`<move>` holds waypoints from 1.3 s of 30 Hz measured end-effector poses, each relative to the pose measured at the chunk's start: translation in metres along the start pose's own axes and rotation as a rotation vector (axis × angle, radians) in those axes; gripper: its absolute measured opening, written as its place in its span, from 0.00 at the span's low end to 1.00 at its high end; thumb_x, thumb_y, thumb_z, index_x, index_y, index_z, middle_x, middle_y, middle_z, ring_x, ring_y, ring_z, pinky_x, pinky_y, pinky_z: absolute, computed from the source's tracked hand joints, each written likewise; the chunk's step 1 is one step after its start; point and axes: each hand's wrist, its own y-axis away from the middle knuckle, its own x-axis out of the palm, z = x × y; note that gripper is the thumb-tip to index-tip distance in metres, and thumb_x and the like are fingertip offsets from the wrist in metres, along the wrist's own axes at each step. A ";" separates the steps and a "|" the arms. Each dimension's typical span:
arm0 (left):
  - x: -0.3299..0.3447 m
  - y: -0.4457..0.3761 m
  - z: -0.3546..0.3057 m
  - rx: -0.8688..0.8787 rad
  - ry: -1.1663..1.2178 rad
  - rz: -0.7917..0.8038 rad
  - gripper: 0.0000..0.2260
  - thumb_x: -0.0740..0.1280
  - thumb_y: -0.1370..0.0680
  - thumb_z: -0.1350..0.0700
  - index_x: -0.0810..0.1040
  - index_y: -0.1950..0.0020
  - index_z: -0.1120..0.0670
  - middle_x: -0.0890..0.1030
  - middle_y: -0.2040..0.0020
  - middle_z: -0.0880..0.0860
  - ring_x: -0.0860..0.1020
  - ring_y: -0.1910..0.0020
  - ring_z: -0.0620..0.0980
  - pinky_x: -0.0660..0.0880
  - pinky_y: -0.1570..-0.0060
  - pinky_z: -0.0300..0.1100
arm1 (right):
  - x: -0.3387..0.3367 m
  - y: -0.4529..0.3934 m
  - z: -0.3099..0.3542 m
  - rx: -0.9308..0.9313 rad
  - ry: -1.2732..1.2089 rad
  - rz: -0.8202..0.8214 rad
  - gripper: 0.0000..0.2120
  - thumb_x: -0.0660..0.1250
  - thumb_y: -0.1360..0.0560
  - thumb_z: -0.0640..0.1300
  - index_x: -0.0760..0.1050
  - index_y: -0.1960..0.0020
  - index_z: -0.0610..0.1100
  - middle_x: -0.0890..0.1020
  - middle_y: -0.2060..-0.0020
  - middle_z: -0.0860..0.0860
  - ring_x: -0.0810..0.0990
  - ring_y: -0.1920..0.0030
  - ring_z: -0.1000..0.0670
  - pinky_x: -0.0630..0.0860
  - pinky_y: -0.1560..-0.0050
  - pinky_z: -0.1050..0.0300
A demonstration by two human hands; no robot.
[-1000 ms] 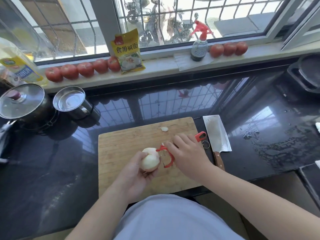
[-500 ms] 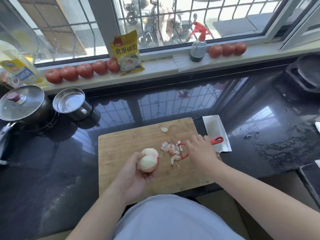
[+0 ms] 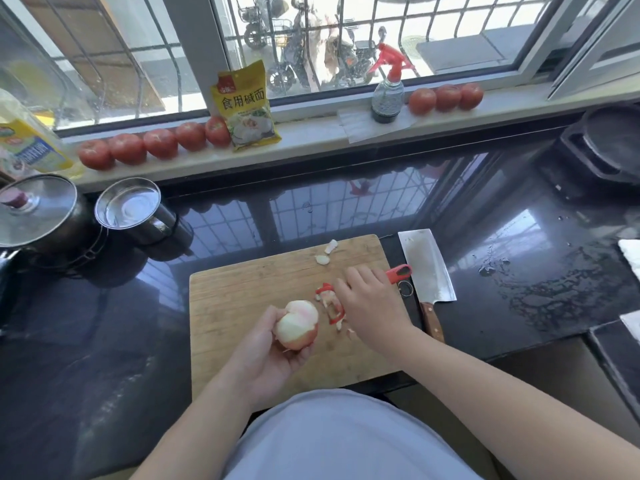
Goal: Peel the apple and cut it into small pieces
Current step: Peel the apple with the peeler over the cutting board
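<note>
My left hand (image 3: pixel 266 355) grips a mostly peeled apple (image 3: pixel 298 325) over the wooden cutting board (image 3: pixel 242 306); some red skin shows at its lower edge. To the right of the apple, my right hand (image 3: pixel 370 303) holds a red peeler (image 3: pixel 398 273), whose handle sticks out to the right. The peeler's head lies low on the board among loose peel strips (image 3: pixel 330 303). A cleaver (image 3: pixel 426 271) with a wooden handle lies on the counter just right of the board.
Two more peel scraps (image 3: pixel 325 254) lie near the board's far edge. A lidded pot (image 3: pixel 34 216) and steel mug (image 3: pixel 131 209) stand at the left. Tomatoes (image 3: pixel 156 143), a yellow packet (image 3: pixel 246 105) and a spray bottle (image 3: pixel 388 95) line the windowsill. Water wets the counter (image 3: pixel 554 289) at right.
My right hand drew the peeler off the apple and to the right, dropping peel on the board, then came back a little toward the apple. The left hand turned the apple slightly.
</note>
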 end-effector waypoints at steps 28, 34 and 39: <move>-0.014 0.004 0.004 0.133 0.069 0.151 0.31 0.78 0.33 0.55 0.76 0.31 0.58 0.80 0.36 0.60 0.75 0.39 0.56 0.76 0.44 0.46 | 0.008 0.018 -0.014 0.264 0.073 0.336 0.16 0.68 0.31 0.41 0.74 0.43 0.45 0.75 0.50 0.46 0.73 0.48 0.42 0.68 0.48 0.47; -0.014 0.001 0.004 0.156 0.147 0.179 0.23 0.74 0.30 0.58 0.78 0.35 0.58 0.81 0.39 0.59 0.75 0.41 0.54 0.73 0.44 0.45 | -0.003 0.016 0.001 0.169 -0.099 -0.006 0.11 0.66 0.30 0.40 0.78 0.48 0.47 0.74 0.58 0.50 0.72 0.57 0.46 0.69 0.57 0.50; -0.012 0.004 0.005 0.237 -0.016 0.233 0.25 0.74 0.28 0.54 0.76 0.32 0.57 0.80 0.40 0.56 0.78 0.47 0.50 0.74 0.45 0.44 | -0.023 0.014 0.024 0.026 -0.204 -0.248 0.11 0.60 0.23 0.42 0.78 0.46 0.47 0.76 0.59 0.51 0.72 0.58 0.46 0.68 0.57 0.50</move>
